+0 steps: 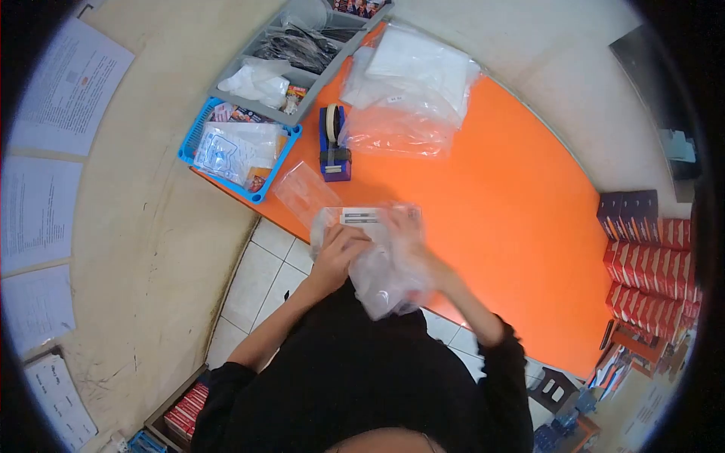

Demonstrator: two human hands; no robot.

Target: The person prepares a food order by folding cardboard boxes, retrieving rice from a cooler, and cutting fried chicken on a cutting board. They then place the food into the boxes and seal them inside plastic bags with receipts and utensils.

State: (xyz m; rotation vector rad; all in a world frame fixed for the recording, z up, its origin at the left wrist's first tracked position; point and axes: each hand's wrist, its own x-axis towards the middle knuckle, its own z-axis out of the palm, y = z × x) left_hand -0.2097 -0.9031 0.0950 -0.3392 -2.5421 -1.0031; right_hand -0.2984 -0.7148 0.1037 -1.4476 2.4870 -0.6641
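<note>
Plastic film is veiling much of the head view. The clear plastic bag (385, 279) is hanging crumpled at the near edge of the orange table (498, 204). Its contents are not readable, and only a white label (362, 217) is showing near its top.

The right hand (411, 230) is lying behind the film and is blurring, so whether its fingers are spread or closed cannot be told. The left hand (340, 249) is gripping the bag's left side, fingers curled together against the film.

At the far corner, a grey divided tray (306, 78) is holding dark bagged items and white packets. Touching it, a blue tray (192, 140) is holding printed packets under a clear sleeve. A tape dispenser (334, 143) is standing just beside the blue tray. Stacked red boxes (649, 257) are being cut off by the lens rim.
</note>
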